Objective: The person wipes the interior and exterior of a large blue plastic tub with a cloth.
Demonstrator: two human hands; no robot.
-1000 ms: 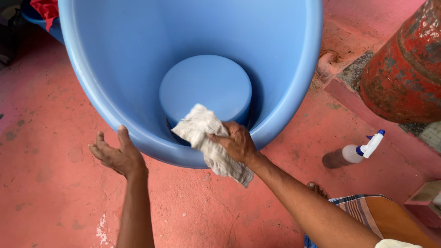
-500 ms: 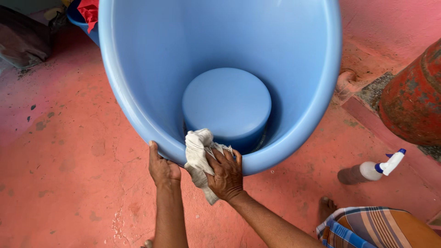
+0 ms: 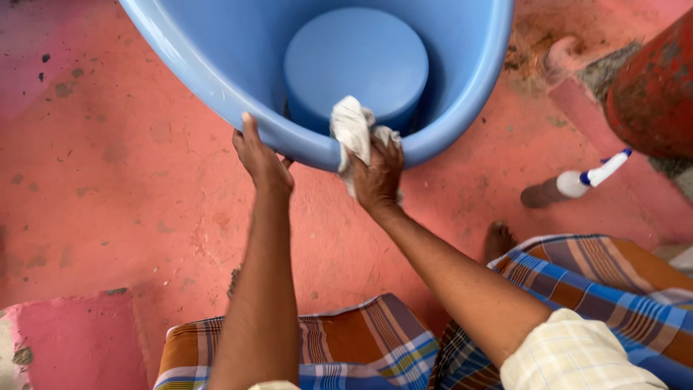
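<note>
We see a large blue plastic tub [image 3: 216,65] tipped toward us, filling the frame from ten o'clock to two o'clock, its round inner base showing at twelve. Our left hand [image 3: 261,160] grips the near rim of the tub, just left of centre, fingers curled under the edge and thumb lying up along the outside. Our right hand [image 3: 377,177] sits just beside it on the rim, near the centre of the frame, its fingers clamped on a crumpled white cloth [image 3: 354,128] that drapes over the rim, partly inside the tub and partly hanging below it. The tub stands on a worn red floor [image 3: 108,180]. At three o'clock a spray bottle [image 3: 570,185] with a white and blue nozzle lies on the floor, well apart from the hands, and a rusty red cylinder [image 3: 653,87] stands at two o'clock. Our checked wrap [image 3: 577,278] covers the knees from five to seven o'clock.
</note>
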